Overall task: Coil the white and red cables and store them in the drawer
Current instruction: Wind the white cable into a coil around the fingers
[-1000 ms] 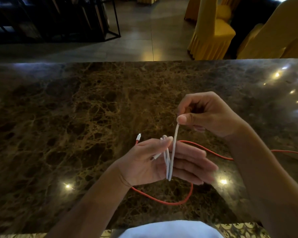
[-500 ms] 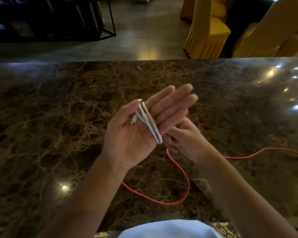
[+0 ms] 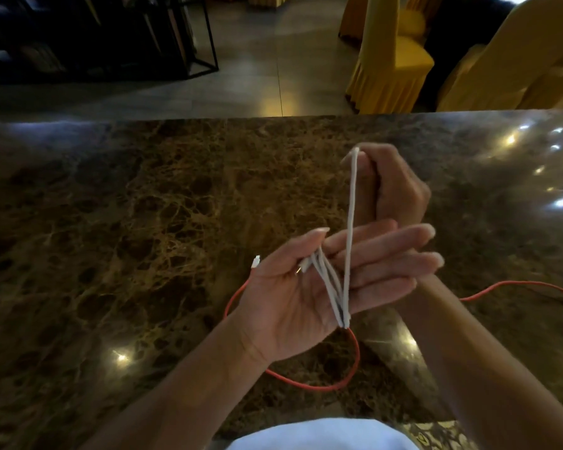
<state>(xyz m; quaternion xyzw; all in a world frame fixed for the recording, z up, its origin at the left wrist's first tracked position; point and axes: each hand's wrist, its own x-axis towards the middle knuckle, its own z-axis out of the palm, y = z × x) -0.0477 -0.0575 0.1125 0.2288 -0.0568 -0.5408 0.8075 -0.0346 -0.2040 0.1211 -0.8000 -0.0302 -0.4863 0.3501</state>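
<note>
We spooled the thin white cable (image 3: 352, 206) round our flat left hand (image 3: 303, 290), thumb pinning it, right hand (image 3: 392, 190) pinching it taut for wrapping; the red cable (image 3: 317, 387) lay uncoiled on the brown marble worktop (image 3: 127, 222).

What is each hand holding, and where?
Both hold the thin white cable: left hand pins its loops under the thumb; right hand grips the free strand's top.

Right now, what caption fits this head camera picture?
Right hand holds white cable up from loops on the left hand; red cable on table.
</note>
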